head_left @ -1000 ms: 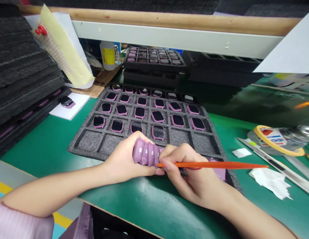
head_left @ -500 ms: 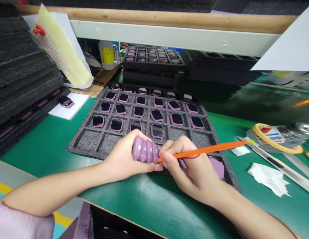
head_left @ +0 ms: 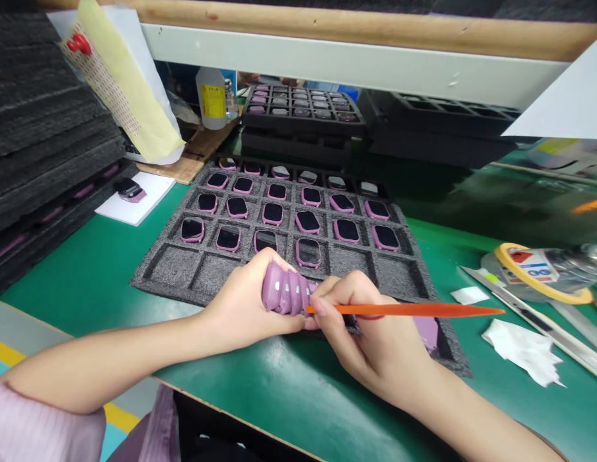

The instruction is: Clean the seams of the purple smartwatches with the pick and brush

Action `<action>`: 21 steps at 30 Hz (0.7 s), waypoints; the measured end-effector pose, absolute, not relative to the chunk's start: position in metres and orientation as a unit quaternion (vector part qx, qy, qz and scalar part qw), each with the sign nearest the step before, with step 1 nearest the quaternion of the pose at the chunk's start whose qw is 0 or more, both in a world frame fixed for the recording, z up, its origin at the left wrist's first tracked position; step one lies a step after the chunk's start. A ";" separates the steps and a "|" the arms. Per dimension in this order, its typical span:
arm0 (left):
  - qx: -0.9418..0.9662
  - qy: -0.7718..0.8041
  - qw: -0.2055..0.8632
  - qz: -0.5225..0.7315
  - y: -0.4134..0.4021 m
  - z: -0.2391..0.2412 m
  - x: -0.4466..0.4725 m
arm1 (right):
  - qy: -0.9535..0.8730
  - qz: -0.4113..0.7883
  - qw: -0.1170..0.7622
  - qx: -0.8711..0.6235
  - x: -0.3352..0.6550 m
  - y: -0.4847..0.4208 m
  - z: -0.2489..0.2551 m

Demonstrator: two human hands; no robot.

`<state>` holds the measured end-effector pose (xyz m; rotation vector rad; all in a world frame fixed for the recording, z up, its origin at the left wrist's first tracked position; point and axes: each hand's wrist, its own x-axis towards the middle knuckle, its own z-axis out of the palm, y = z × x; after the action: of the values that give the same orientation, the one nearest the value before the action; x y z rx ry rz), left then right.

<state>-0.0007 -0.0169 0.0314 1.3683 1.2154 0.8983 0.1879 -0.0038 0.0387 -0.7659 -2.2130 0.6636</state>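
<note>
My left hand [head_left: 243, 298] grips a glossy lilac ribbed watch strap [head_left: 285, 292], wrapped around it above the near edge of a grey foam tray [head_left: 173, 273]. My right hand [head_left: 366, 333] holds an orange plastic spudger [head_left: 414, 310] between thumb and fingers, its narrow end pointing right and its other end at the strap. Whatever lies beneath my right hand is mostly hidden, though a piece of lilac shows beside it. Several pink-framed smartwatches [head_left: 307, 222] with dark screens sit in rows in the tray's compartments, just beyond my hands.
Stacked dark foam trays [head_left: 48, 122] stand at the left, next to a watch on white paper [head_left: 129, 190]. A black tray of watches [head_left: 303, 102] and a bottle [head_left: 212, 99] stand behind. A tape roll [head_left: 539, 276], metal ruler [head_left: 534, 317] and tissue [head_left: 522, 353] lie right.
The spudger tilted up to the right half a second ago and now lies nearly level again, as it did a second ago. My left hand keeps its grip on the strap.
</note>
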 end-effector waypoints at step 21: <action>0.568 0.525 0.521 0.361 -0.015 0.033 0.000 | -0.845 0.226 0.369 -0.315 0.182 -0.005 0.038</action>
<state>0.0003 -0.0152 0.0329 1.3614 1.2577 0.8642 0.1825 -0.0045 0.0383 -0.8075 -2.1691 0.5789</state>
